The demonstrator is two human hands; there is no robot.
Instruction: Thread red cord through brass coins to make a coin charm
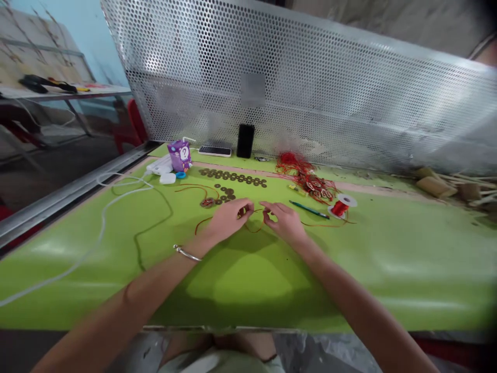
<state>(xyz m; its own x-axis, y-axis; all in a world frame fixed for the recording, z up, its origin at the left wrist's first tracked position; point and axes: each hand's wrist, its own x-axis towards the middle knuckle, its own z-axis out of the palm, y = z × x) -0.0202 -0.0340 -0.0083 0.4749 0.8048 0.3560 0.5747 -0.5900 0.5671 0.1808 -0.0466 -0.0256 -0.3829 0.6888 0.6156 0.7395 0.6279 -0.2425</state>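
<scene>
My left hand (230, 217), with a silver bangle (188, 253) at its wrist, pinches a thin red cord (255, 231) above the table. My right hand (286, 221) faces it across a small gap, thumb and forefinger closed on the same cord. A loop of cord sags between the two hands, and loose lengths trail off to either side. Whatever else is inside the left fingers is hidden. Beyond the left hand lie a small pile of dark round coin-like pieces (229, 192) and a brown round piece with red cord (207, 202).
Overlapping coin-like pieces (233, 176) form a row. Right lie a teal pen (309, 209), a red cord spool (341, 206) and tangled red knotted pieces (316, 186). A purple drink carton (179, 155), white cable (103, 223) and black phone (245, 141) stand or lie farther off, before a perforated metal panel (295, 88).
</scene>
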